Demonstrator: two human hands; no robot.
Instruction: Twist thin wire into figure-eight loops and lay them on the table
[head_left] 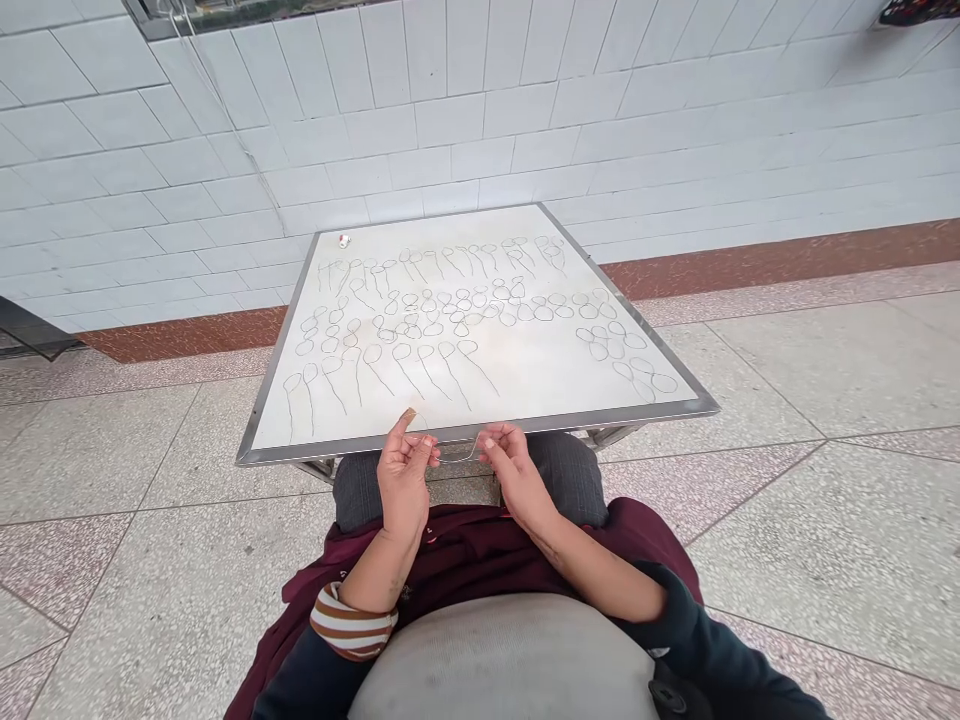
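A thin wire [456,460] spans the gap between my hands, just in front of the table's near edge and above my lap. My left hand [403,478] is closed in a pinch on one part of it. One raised fingertip of that hand has a brown wrap on it, and a faint curve of wire shows beside it. My right hand [517,472] pinches the other end between thumb and fingers. Ahead of my hands, the white tabletop [540,375] bears rows of wire pieces; a nearby one is a loop with a long tail [480,365].
Wire rings in clusters [600,340] lie at the table's right, with more looped pieces along the back. A small red-and-white object [344,241] sits at the far left corner. A grey metal rim [480,432] edges the table, which stands by a white tiled wall [450,120].
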